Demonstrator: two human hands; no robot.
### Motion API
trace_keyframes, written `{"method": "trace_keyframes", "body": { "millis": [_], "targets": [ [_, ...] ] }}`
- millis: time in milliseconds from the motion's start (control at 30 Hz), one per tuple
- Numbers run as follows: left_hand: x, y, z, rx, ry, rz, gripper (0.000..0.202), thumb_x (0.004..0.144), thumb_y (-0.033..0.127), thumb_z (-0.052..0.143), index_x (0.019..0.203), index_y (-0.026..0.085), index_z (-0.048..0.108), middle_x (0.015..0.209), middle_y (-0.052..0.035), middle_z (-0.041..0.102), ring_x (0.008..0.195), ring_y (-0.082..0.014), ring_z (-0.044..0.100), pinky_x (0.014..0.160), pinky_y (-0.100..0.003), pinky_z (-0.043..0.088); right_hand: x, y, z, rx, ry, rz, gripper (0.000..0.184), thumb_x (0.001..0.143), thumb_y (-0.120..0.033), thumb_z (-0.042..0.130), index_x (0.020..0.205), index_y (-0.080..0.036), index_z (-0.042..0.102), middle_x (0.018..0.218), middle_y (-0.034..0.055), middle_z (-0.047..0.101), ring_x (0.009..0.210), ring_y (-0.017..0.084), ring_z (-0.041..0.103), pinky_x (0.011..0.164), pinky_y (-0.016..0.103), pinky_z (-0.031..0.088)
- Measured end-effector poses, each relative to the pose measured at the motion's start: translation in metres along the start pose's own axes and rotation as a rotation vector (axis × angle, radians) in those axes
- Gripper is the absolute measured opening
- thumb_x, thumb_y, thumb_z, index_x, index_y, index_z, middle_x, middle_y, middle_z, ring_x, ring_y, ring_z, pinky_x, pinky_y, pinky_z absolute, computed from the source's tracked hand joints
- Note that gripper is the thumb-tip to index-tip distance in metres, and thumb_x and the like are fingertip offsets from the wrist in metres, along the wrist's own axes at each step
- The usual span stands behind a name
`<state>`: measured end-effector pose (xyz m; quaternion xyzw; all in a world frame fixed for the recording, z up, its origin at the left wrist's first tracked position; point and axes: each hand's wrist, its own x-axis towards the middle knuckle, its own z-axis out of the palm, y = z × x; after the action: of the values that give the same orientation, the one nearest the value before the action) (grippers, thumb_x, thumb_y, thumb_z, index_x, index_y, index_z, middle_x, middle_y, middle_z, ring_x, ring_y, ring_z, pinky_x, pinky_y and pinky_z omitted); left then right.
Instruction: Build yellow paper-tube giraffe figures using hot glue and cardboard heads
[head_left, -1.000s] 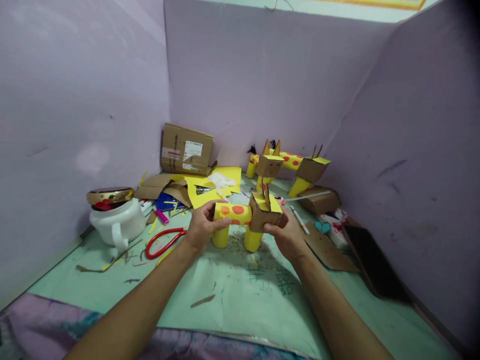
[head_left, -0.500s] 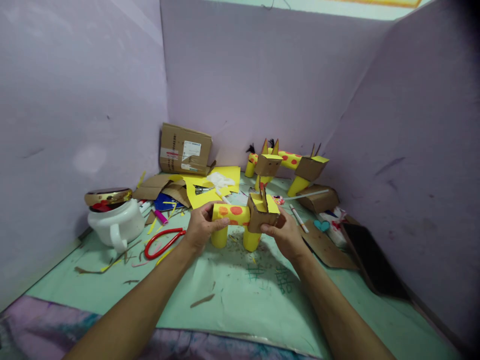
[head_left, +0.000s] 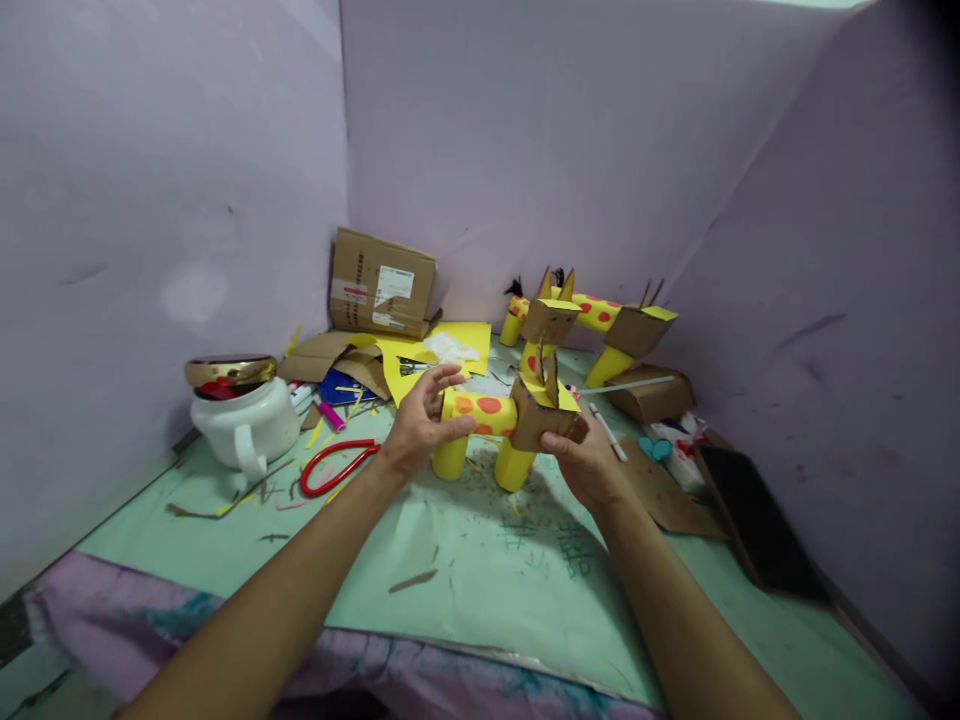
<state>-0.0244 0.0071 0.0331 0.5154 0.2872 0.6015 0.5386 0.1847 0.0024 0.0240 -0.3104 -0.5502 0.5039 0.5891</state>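
A small toy giraffe [head_left: 487,412] of yellow paper tubes with orange-red spots stands in front of me. Its head is a brown cardboard box [head_left: 536,418] with a yellow top and pointed cardboard ears. My left hand [head_left: 421,420] is at its rear end, thumb along the near side of the body, upper fingers lifted and spread above and behind the tube. Around the lower right of the box head is my right hand [head_left: 589,455], its thumb on the front and its other fingers mostly hidden. Two yellow front and back legs rest on the green sheet [head_left: 465,590].
Two similar spotted giraffes [head_left: 551,322] stand at the back right. On the left are a white pot [head_left: 247,430], red-handled scissors [head_left: 337,468] and a magenta marker [head_left: 331,415]. A cardboard box [head_left: 382,280] leans at the back. A dark phone [head_left: 757,520] lies right, near cardboard pieces.
My left hand has loosened, its upper fingers rising off the body. The giraffe's head is turned slightly more to the right. The whole view has shifted a little.
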Motion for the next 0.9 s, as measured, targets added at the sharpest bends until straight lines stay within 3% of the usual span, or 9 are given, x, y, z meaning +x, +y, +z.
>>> {"method": "trace_keyframes", "body": {
  "millis": [133, 333, 433, 533, 600, 733, 800, 900],
  "targets": [
    [-0.002, 0.005, -0.002, 0.071, -0.028, 0.034, 0.063, 0.053, 0.025, 0.08, 0.11, 0.021, 0.054, 0.117, -0.0081, 0.055, 0.098, -0.024, 0.057, 0.079, -0.031, 0.048, -0.001, 0.0, 0.002, -0.038, -0.003, -0.028, 0.06, 0.053, -0.031, 0.082, 0.109, -0.025, 0.06, 0.11, 0.0051, 0.064, 0.103, 0.029, 0.056, 0.083, 0.04, 0.049],
    [0.002, 0.008, -0.016, 0.044, 0.04, 0.086, 0.041, 0.068, 0.037, 0.07, 0.102, 0.018, 0.061, 0.11, -0.0089, 0.059, 0.1, -0.0221, 0.055, 0.087, -0.032, 0.042, -0.001, 0.0, 0.002, -0.069, 0.005, -0.048, 0.056, 0.054, -0.03, 0.082, 0.106, -0.026, 0.061, 0.107, 0.0037, 0.064, 0.1, 0.027, 0.057, 0.082, 0.037, 0.049],
    [0.001, 0.009, -0.02, 0.079, -0.009, 0.059, 0.044, 0.066, 0.037, 0.071, 0.103, 0.017, 0.06, 0.106, -0.0101, 0.061, 0.105, -0.0237, 0.054, 0.09, -0.033, 0.04, -0.001, 0.001, 0.001, -0.081, -0.007, -0.039, 0.058, 0.054, -0.03, 0.082, 0.107, -0.025, 0.06, 0.108, 0.0043, 0.063, 0.101, 0.026, 0.057, 0.082, 0.037, 0.049],
    [-0.001, 0.012, -0.019, 0.218, -0.053, 0.068, 0.053, 0.064, 0.036, 0.073, 0.111, 0.018, 0.056, 0.116, -0.0116, 0.058, 0.109, -0.0255, 0.052, 0.09, -0.035, 0.041, 0.0, 0.001, 0.001, -0.079, -0.007, -0.033, 0.059, 0.053, -0.029, 0.082, 0.108, -0.024, 0.058, 0.109, 0.0047, 0.063, 0.1, 0.026, 0.057, 0.083, 0.036, 0.049],
    [-0.003, 0.014, -0.016, 0.401, -0.072, 0.141, 0.057, 0.063, 0.034, 0.073, 0.115, 0.019, 0.054, 0.124, -0.0116, 0.054, 0.112, -0.0263, 0.051, 0.09, -0.037, 0.041, 0.0, 0.0, 0.001, -0.062, -0.013, -0.03, 0.06, 0.053, -0.027, 0.082, 0.109, -0.024, 0.058, 0.109, 0.0042, 0.062, 0.1, 0.025, 0.057, 0.084, 0.035, 0.049],
    [-0.004, 0.019, -0.007, 0.801, -0.083, 0.46, 0.049, 0.065, 0.032, 0.073, 0.111, 0.02, 0.058, 0.131, -0.0115, 0.049, 0.121, -0.027, 0.044, 0.1, -0.041, 0.034, 0.0, 0.0, 0.003, -0.034, -0.02, -0.036, 0.061, 0.054, -0.024, 0.081, 0.11, -0.025, 0.057, 0.111, 0.0034, 0.062, 0.102, 0.025, 0.057, 0.085, 0.035, 0.049],
    [-0.004, 0.022, -0.003, 0.958, -0.1, 0.592, 0.045, 0.066, 0.032, 0.072, 0.107, 0.019, 0.061, 0.127, -0.0116, 0.053, 0.12, -0.027, 0.045, 0.102, -0.043, 0.032, 0.0, 0.0, 0.004, -0.011, -0.02, -0.036, 0.061, 0.053, -0.024, 0.082, 0.109, -0.026, 0.057, 0.112, 0.0031, 0.062, 0.104, 0.025, 0.056, 0.086, 0.035, 0.048],
    [0.0, 0.03, 0.002, 1.12, -0.135, 0.661, 0.045, 0.064, 0.036, 0.072, 0.105, 0.019, 0.063, 0.115, -0.0104, 0.063, 0.112, -0.0272, 0.051, 0.099, -0.044, 0.035, 0.001, 0.0, 0.004, 0.007, -0.026, -0.046, 0.062, 0.052, -0.025, 0.082, 0.109, -0.025, 0.057, 0.111, 0.0032, 0.063, 0.106, 0.025, 0.056, 0.088, 0.035, 0.047]
  ]
}}
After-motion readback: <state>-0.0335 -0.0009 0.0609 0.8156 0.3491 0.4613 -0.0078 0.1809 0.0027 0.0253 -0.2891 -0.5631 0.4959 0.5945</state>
